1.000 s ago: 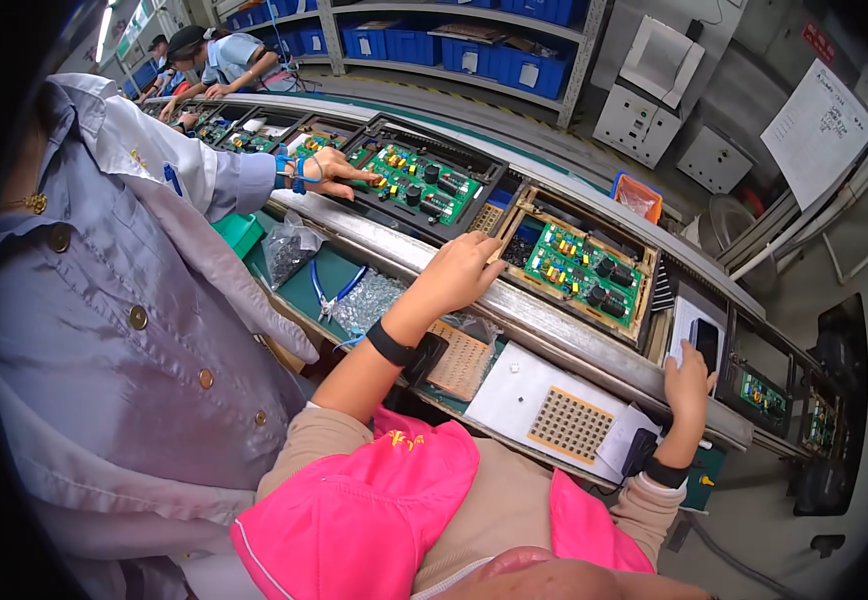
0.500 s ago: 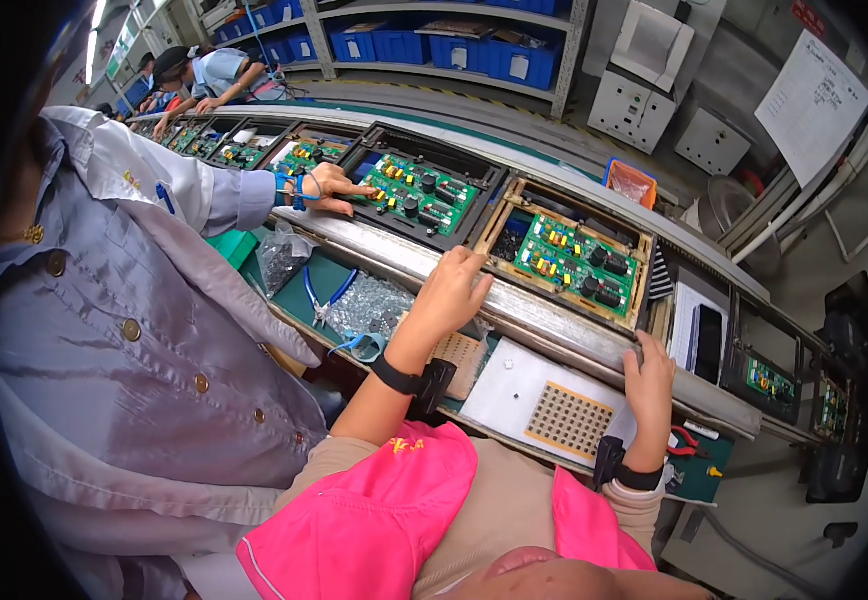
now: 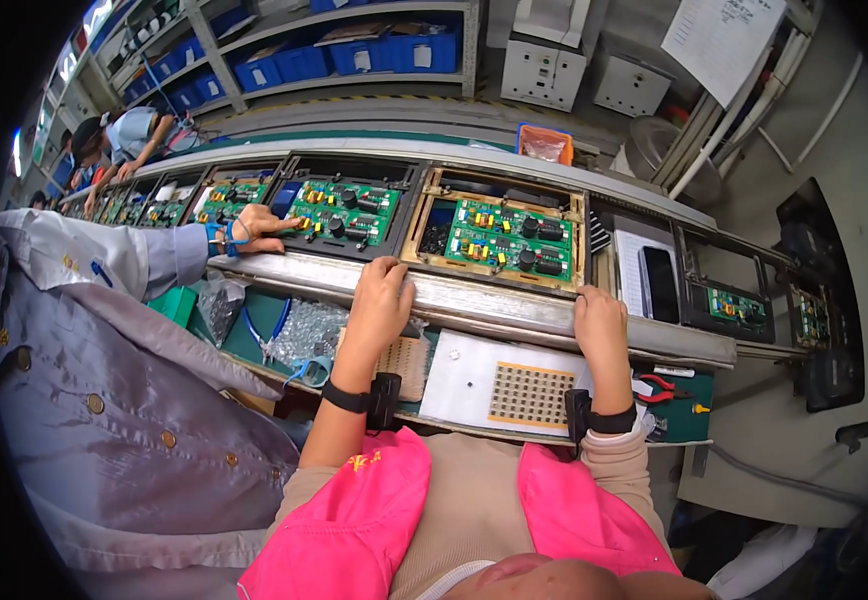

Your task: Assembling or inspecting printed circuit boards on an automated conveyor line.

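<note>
My left hand [image 3: 382, 298] rests on the metal rail [image 3: 484, 303], fingertips bent over its far edge by the near left corner of a wooden-edged frame [image 3: 416, 236]. At that frame's near right corner lies my right hand [image 3: 601, 322], its fingers loosely bent and touching the rail. I see nothing in either hand; whether the fingertips touch the frame I cannot tell. Between them, the frame carries a green circuit board [image 3: 502, 243] with yellow parts and black cylinders. A dark frame to its left holds another circuit board [image 3: 339, 212], where a co-worker's hand [image 3: 259, 230] points at the parts.
Below the rail lie a white sheet [image 3: 454, 385], a card of small dark pieces [image 3: 531, 393], bubble wrap [image 3: 306, 330] and red-handled pliers [image 3: 662, 388]. A phone [image 3: 659, 283] lies right of the frame. An orange bin [image 3: 544, 145] stands beyond the line.
The view has turned, so the line sits more level and further left. My right hand's fingers have drawn together at the rail. My left hand stays near the same frame corner.
</note>
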Tool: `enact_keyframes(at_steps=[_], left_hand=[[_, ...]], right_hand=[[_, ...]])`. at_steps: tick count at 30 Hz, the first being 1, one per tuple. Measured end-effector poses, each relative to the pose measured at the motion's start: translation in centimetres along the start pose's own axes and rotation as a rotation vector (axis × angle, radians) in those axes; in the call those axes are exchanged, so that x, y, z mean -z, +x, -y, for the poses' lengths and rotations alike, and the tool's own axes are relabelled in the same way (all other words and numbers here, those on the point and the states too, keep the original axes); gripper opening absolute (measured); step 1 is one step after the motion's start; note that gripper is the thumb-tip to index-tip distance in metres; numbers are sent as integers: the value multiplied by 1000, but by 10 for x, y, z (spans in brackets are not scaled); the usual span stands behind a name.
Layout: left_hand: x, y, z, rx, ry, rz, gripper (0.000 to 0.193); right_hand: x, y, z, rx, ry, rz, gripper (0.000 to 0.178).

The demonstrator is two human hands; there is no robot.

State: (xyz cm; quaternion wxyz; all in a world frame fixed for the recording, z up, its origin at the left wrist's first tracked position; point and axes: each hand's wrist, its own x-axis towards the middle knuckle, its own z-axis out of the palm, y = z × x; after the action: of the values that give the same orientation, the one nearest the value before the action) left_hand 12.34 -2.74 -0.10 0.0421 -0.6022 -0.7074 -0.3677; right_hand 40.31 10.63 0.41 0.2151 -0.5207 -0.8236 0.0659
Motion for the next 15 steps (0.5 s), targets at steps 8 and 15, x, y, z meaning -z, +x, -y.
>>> enact_keyframes(at_steps=[8, 15], left_hand=[[-9, 5, -24, -146, -66, 163, 25], [-6, 10, -33, -262, -68, 270, 30]], right_hand=[[10, 1, -52, -50, -39, -26, 22], [17, -1, -70, -135, 0, -42, 25]])
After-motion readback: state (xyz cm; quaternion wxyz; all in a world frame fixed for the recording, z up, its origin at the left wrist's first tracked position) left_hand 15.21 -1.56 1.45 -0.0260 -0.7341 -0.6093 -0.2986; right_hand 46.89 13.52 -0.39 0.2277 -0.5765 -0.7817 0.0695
